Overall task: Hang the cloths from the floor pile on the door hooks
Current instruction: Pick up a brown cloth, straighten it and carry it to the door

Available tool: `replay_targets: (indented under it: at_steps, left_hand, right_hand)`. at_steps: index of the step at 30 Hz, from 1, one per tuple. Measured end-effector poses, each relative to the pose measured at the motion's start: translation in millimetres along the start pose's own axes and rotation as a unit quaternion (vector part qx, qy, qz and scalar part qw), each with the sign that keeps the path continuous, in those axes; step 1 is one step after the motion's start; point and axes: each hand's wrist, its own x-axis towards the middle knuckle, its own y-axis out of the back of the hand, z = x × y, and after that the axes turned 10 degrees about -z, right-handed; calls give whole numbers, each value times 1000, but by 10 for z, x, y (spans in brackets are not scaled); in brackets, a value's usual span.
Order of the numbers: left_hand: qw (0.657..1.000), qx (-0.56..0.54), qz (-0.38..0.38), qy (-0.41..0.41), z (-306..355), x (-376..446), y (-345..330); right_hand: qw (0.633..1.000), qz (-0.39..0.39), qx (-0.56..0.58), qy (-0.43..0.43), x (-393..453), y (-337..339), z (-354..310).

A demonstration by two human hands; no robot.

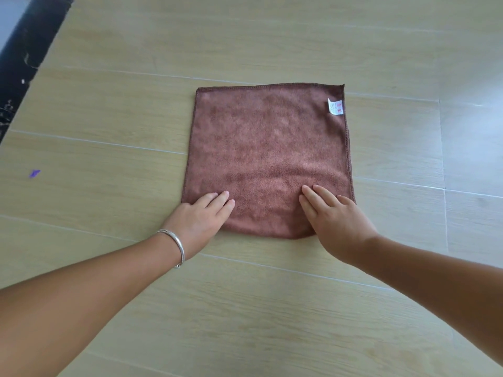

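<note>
The wooden floor [109,104] is lying bare all around, giving open room on every side, with a dark strip [24,58] edging the far left. A brown cloth [266,148] is lying spread flat on it, label [335,106] at the far right corner. The left hand [200,216] and right hand [330,213] are pressing its near edge with straight fingers, gripping nothing. No door or hooks are showing, so hanging seems not yet done.

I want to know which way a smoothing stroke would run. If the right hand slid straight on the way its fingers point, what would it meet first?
Only more of the brown cloth: the right hand lies flat on its near edge, fingers pointing away and slightly left. Past the cloth's far hem there is just bare floor, as far as the picture shows.
</note>
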Motion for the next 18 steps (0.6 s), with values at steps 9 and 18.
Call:
replay_targets:
  at_steps: [9,18]
  left_hand:
    - [994,-102,39,23,-169,-28,44]
    - [989,-134,-54,17,-109,-12,129]
  right_hand:
    - [997,54,57,17,-28,-67,93]
    - [996,56,66,3,-100,18,163]
